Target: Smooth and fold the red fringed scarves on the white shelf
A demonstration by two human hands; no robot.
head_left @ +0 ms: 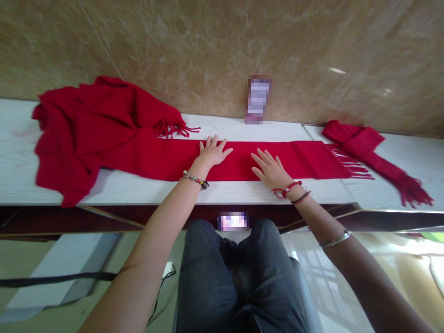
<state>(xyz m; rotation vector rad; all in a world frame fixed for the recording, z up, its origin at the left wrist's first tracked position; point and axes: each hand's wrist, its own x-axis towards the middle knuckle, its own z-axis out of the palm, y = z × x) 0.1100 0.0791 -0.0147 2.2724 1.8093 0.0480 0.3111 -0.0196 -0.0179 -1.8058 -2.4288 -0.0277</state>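
Lying flat at middle and right, the red fringed scarf (239,161) spans the pale wood-grain tabletop (239,193); its left length, seemingly the part left unsmoothed, is a soft rumpled heap. Left hand (211,153) and right hand (272,173) spread over the cloth, each grip wide, clasping nothing.

red scarf (239,162) | flat, stretched sideways | on white tabletop (243,194) | fringed right end | bunched toward left

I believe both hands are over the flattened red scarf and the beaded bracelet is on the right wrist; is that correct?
Not quite: the head view shows the beaded bracelet on the left wrist. The left hand and right hand are over the red scarf.
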